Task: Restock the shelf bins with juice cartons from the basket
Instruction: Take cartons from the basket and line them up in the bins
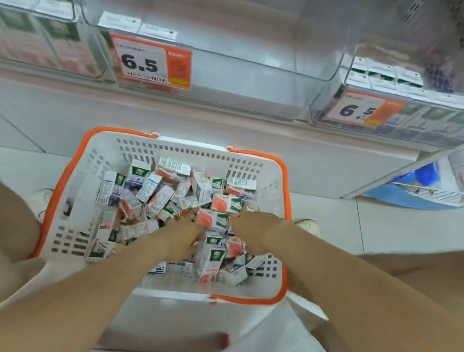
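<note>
A white basket with an orange rim [55, 197] stands on the floor below me, holding several small juice cartons [160, 196] in a loose heap, peach and purple kinds mixed. Both my hands are down in the heap. My left hand [183, 237] is curled among the cartons near the middle. My right hand [250, 225] lies just to its right, fingertips against a peach carton [215, 218]. The fingers of both are buried, so any hold is hidden. Above, the middle clear shelf bin [239, 67] holds only two cartons [135, 25] at its left end.
The left bin [23, 27] and right bin [409, 116] are packed with cartons. Orange price tags reading 6.5 [151, 62] hang on the bin fronts. A white wire rack with blue items [442, 185] sits low at the right. My knees flank the basket.
</note>
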Motion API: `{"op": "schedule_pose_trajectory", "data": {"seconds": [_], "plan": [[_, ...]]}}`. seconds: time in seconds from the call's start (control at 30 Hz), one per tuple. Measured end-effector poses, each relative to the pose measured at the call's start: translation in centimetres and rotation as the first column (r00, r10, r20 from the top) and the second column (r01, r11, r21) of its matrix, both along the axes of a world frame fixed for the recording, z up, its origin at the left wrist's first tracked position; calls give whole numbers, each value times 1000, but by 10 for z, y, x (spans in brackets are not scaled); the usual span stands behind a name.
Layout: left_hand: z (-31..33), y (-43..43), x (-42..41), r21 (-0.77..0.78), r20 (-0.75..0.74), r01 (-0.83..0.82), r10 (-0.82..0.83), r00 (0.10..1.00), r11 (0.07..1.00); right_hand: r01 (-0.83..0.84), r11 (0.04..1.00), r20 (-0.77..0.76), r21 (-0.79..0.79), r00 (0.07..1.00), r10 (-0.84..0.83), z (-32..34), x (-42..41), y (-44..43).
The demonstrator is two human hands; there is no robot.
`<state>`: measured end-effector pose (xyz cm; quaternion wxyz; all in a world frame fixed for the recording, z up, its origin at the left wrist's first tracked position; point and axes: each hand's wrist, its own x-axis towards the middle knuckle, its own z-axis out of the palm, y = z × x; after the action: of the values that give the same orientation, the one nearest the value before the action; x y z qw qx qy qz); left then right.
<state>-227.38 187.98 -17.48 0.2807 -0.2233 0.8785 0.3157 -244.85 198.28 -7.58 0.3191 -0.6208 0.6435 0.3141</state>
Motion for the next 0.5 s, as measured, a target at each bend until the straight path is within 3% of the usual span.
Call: {"op": "schedule_pose_trajectory", "data": {"seconds": [0.17, 0.27, 0.37, 0.5], "plan": [[-19, 18, -10, 101, -67, -31, 38, 997, 994, -5, 997, 0, 72, 1000, 5, -34, -20, 10], [-24, 16, -11, 139, -14, -44, 47, 999, 989, -60, 996, -77, 58, 995, 64, -63, -25, 16], [-28, 20, -13, 94, -39, -88, 92, 995, 992, -45, 999, -98, 16, 994, 46, -77, -25, 20], [-27, 23, -16, 75, -117, -265, 273, 955, 961, 33, 999, -25, -2, 999, -33, -65, -27, 15]]}}
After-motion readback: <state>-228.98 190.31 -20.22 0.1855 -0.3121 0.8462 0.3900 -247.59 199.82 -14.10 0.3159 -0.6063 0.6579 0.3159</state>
